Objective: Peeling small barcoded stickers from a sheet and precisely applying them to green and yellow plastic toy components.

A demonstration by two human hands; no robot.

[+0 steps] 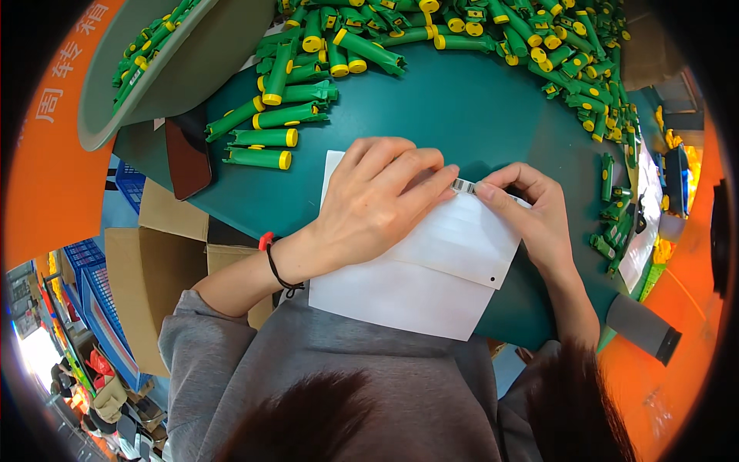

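Observation:
White label sheets (400,300) lie across the table's near edge in front of my body, an upper one overlapping a lower one. Along the top edge of the upper sheet runs a small strip of barcode labels (464,185), between the fingertips of both hands. My left hand (377,202) rests over the sheet with its fingers bent and closed at the strip's left end; its thumb is hidden. At the strip's right end, my right hand (531,206) pinches the sheet's edge between thumb and forefinger.
Many green tubes with yellow caps (373,52) are heaped along the green table's (431,108) far and right sides. A grey-green basin (185,85) of more tubes stands left, beside a dark phone-like slab (187,158). A cardboard box (165,285) sits below; a grey cylinder (643,327) lies right.

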